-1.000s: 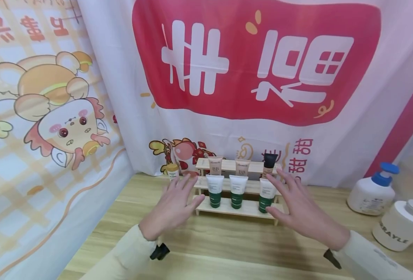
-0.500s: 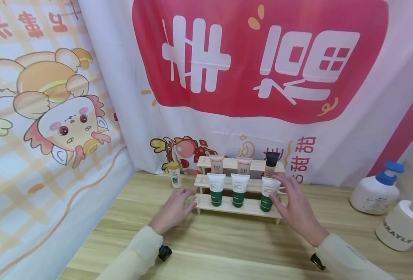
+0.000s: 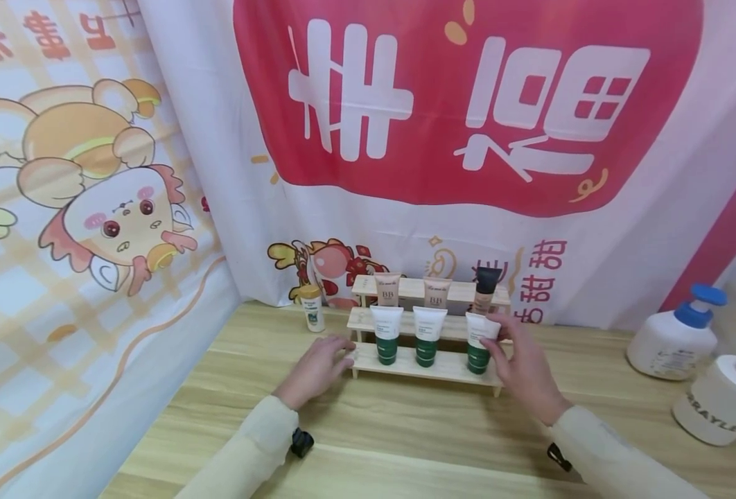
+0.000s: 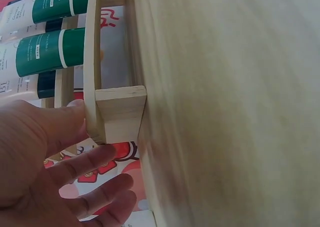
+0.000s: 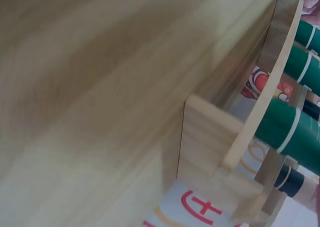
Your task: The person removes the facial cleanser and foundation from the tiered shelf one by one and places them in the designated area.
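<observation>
A small tiered wooden rack (image 3: 449, 365) stands on the table. On its front step are three white-and-green squeeze tubes, standing on their green caps: a left one (image 3: 387, 336), a middle one (image 3: 427, 336) and a right one (image 3: 477, 355). My left hand (image 3: 318, 367) grips the left end of the front step; in the left wrist view its thumb (image 4: 76, 106) lies over the plank and the index finger meets its end. My right hand (image 3: 527, 371) pinches the right tube between thumb and index finger. Most of that hand is outside the right wrist view.
Higher on the rack stand two pink BB tubes, one at left (image 3: 388, 285) and one at centre (image 3: 436, 291), plus a black-topped tube (image 3: 486, 283). A gold-capped bottle (image 3: 313, 310) is left. A blue-topped pump bottle (image 3: 670, 346) and a white canister (image 3: 711, 405) stand right.
Both hands have moved in from spread positions. My left hand has lowered to the rack's left end and taken hold; my right hand has closed on the right tube.
</observation>
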Tool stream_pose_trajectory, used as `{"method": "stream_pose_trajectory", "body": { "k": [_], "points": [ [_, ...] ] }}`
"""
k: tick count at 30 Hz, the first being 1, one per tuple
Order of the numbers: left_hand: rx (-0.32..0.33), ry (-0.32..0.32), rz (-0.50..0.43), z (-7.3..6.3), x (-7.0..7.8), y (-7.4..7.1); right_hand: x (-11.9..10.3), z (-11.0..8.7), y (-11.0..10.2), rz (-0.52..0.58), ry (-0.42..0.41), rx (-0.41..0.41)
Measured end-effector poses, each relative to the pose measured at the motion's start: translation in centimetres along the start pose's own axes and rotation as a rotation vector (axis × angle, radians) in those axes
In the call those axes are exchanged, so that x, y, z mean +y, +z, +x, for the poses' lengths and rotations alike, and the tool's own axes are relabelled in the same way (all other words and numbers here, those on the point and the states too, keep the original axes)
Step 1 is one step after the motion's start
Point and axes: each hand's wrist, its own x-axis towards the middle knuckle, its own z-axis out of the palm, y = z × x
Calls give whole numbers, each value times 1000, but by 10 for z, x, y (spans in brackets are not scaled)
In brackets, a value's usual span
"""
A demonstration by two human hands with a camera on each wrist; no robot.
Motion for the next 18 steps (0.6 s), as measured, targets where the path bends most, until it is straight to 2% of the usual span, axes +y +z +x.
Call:
{"method": "stream_pose_trajectory", "body": {
  "k": [3, 5, 8, 10, 13, 16, 18],
  "points": [
    [-15, -7, 7, 0, 2, -2, 3, 8, -13, 9, 27, -3],
    [-26, -19, 17, 0, 3, -3, 9, 15, -26, 13, 87, -13],
    [-30, -28, 28, 0, 2, -4, 25, 27, -45, 20, 198, -70],
    [-27, -34, 40, 0, 2, -5, 41, 33, -54, -9, 269, -146],
    [-20, -30, 52, 1, 2, -6, 68, 35, -58, -43, 364, -330],
    [-37, -33, 53, 3, 3, -6, 93, 27, -53, -44, 453, -494],
    [-52, -31, 48, 4, 5, -6, 108, 21, -47, -20, 483, -551]
  ]
}}
